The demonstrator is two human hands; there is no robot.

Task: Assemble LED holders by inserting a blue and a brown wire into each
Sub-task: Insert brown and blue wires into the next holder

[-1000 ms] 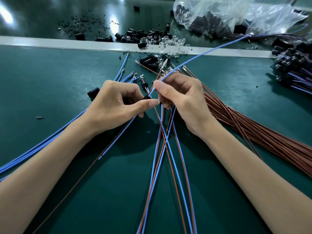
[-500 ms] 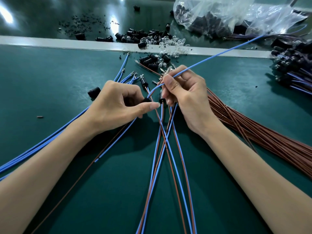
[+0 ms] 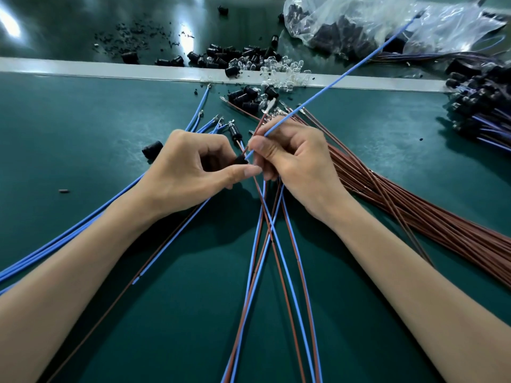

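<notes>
My left hand (image 3: pixel 190 172) pinches a small black LED holder (image 3: pixel 241 160) between thumb and fingers; most of the holder is hidden by them. My right hand (image 3: pixel 296 161) pinches a long blue wire (image 3: pixel 340 77) close to the holder, and the wire runs up and away to the far right. A brown wire (image 3: pixel 258 125) with a pale tip also passes by the right fingers. Whether the blue wire's end sits inside the holder cannot be made out. Both hands hover over the green mat (image 3: pixel 83 139).
A thick bundle of brown wires (image 3: pixel 414 214) lies to the right, loose blue wires (image 3: pixel 69 233) to the left, crossed wire pairs (image 3: pixel 271 258) toward me. Black holders and clear LEDs (image 3: pixel 249 62) are scattered by the white strip; a plastic bag (image 3: pixel 359 20) and finished assemblies (image 3: pixel 481 106) sit far right.
My right hand has slid down the blue wire toward the holder, and the wire now points steeper toward the far right. My left hand has stayed put.
</notes>
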